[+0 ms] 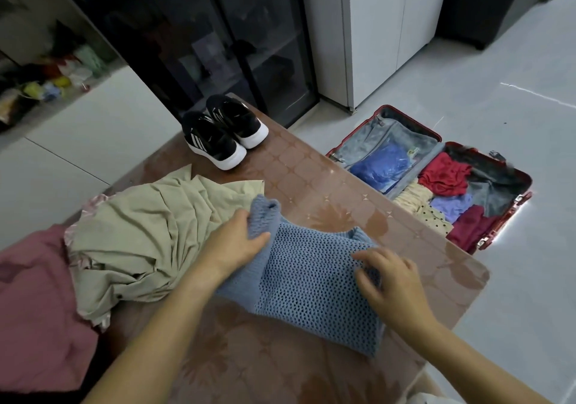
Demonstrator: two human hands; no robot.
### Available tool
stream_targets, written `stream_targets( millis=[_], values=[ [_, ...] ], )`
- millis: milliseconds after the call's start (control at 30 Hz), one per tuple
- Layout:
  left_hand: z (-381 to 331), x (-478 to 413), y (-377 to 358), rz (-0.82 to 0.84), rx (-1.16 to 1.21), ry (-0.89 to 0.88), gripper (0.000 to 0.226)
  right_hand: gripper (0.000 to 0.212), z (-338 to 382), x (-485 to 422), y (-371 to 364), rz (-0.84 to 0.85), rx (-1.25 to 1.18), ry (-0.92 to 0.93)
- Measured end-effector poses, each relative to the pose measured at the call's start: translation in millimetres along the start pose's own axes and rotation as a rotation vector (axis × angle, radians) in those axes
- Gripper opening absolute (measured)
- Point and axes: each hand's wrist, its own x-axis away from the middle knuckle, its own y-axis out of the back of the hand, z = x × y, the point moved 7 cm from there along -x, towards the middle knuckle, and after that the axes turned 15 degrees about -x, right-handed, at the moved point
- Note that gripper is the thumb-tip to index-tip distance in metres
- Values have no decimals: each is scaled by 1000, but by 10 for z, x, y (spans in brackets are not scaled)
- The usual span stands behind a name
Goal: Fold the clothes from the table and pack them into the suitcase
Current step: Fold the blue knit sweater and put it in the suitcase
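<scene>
A light blue open-knit sweater (314, 282) lies partly folded on the brown patterned table (311, 185). My left hand (237, 241) grips its sleeve, which is turned over the body at the left edge. My right hand (389, 282) pinches the knit at the sweater's right edge with curled fingers. To the left lie a crumpled beige garment (149, 235) and a dusty-pink garment (34, 304). On the floor to the right stands an open red suitcase (511, 210), with red, maroon, purple, cream and dotted clothes in its near half and a blue bagged item in the lid half.
A pair of black sneakers (224, 132) with white soles stands at the table's far end. Behind it is a dark glass-door cabinet (218, 35), beside a white cabinet (374, 29). Pale tiled floor (498, 91) surrounds the suitcase.
</scene>
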Motion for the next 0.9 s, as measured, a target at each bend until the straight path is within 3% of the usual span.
stream_targets(
  millis=[133,267,367,400,467,533,667,733,800,900],
  values=[
    [-733,394,15,9,55,-109,31,39,-51,88,-125,114,-470,-425],
    [-1189,666,-308,77,79,-231,59,45,-111,44,-125,60,-690,-553],
    [-1389,901,-567,213,261,-350,75,16,-268,11,30,-57,-613,-560],
    [-1385,946,-601,187,324,-371,71,14,-341,16,94,-80,-564,-567],
    [-1302,1010,-620,-21,267,-401,60,14,-479,46,199,-85,-481,-586],
    [-1208,1055,-794,-165,49,-420,58,25,-581,74,233,-20,-363,-601],
    [-1217,1087,-1160,-125,-286,-442,66,78,-595,43,291,59,-100,-561],
    [-1214,1066,-1188,-140,-279,-446,67,84,-512,-77,370,28,-93,-463],
    [-1147,1074,-1166,-185,-187,-400,65,77,-443,-216,413,56,-73,-407],
    [-908,1106,-1127,-217,64,-198,77,83,-409,-429,390,163,0,-399]
  ],
)
